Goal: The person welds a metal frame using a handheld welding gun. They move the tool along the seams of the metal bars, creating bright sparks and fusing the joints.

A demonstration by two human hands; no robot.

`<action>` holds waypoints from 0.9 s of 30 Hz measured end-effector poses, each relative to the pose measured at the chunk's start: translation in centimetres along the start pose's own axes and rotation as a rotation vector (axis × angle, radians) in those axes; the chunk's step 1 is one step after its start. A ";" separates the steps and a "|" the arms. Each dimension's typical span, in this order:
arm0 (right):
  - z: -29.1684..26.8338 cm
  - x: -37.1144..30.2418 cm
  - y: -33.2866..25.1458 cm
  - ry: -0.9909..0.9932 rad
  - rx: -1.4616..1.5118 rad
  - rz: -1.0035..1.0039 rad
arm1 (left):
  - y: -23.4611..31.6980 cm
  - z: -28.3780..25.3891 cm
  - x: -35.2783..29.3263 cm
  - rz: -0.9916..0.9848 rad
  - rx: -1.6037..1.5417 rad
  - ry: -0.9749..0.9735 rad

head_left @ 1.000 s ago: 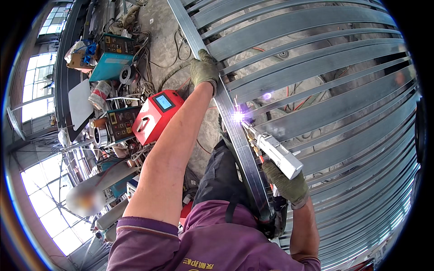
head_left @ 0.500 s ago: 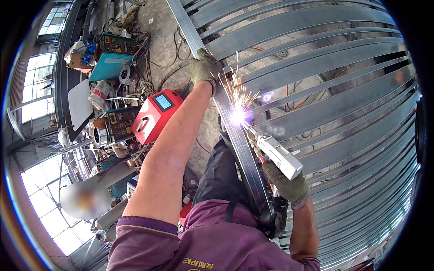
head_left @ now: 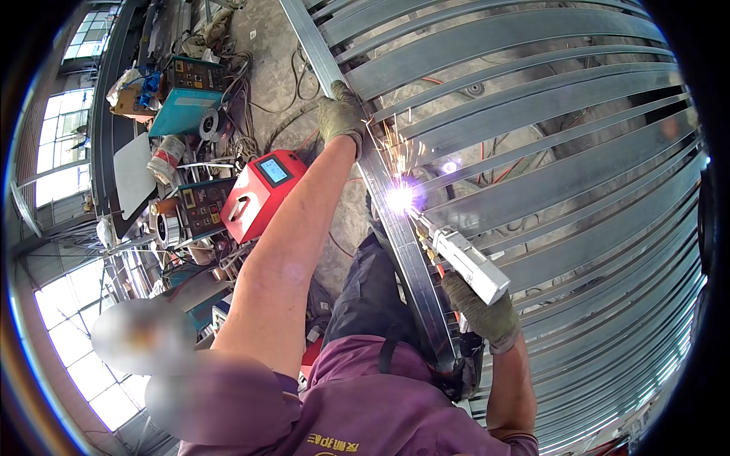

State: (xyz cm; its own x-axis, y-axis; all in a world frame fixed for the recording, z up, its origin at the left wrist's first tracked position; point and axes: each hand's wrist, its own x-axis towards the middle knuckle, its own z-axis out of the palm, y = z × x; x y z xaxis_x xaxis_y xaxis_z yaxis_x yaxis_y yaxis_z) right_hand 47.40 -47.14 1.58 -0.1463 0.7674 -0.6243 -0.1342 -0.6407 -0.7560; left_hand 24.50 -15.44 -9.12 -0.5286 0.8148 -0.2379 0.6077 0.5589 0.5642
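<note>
In a grey-green work glove, my left hand (head_left: 340, 120) is closed over the edge of a long steel rail (head_left: 386, 222), steadying itself near the rail's upper part. My right hand (head_left: 487, 313), gloved the same way, grips a white welding gun (head_left: 465, 262) from below. The gun's nozzle points up and left at the rail, where a steel slat meets it. A bright white-violet weld glow (head_left: 401, 199) hides the exact joint, and orange sparks (head_left: 395, 148) fly upward from it. Parallel steel slats (head_left: 532, 114) run rightward from the rail.
Left of my left forearm stands a red box with a small screen (head_left: 262, 194). Beyond it are teal welding machines (head_left: 186, 99), a wire spool (head_left: 169, 229) and tangled cables (head_left: 245, 114). Hoses lie on the concrete floor (head_left: 274, 45) and beneath the slats.
The spray of sparks is thinner and shaped differently. Both hands, the welding gun and the weld glow stay almost in the same place.
</note>
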 end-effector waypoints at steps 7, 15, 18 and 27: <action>0.3 -0.2 0.2 0.015 0.033 -0.009 | 1.0 -1.0 -0.5 -0.010 0.032 -0.072; 1.2 -0.8 0.7 0.090 0.154 0.070 | 0.0 1.0 0.4 -0.013 0.030 0.033; 1.4 -1.1 -0.5 0.115 0.145 0.211 | -1.0 1.5 1.5 0.028 0.037 0.060; 2.1 -2.1 0.1 0.278 0.127 0.008 | -2.0 0.6 2.7 -0.018 0.048 -0.010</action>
State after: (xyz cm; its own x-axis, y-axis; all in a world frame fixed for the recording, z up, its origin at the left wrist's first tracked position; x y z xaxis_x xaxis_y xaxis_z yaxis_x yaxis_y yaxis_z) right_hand 45.65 -48.87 3.17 0.1232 0.7287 -0.6736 -0.2587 -0.6317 -0.7308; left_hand 22.26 -14.29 -11.36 -0.5342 0.8059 -0.2554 0.6258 0.5801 0.5214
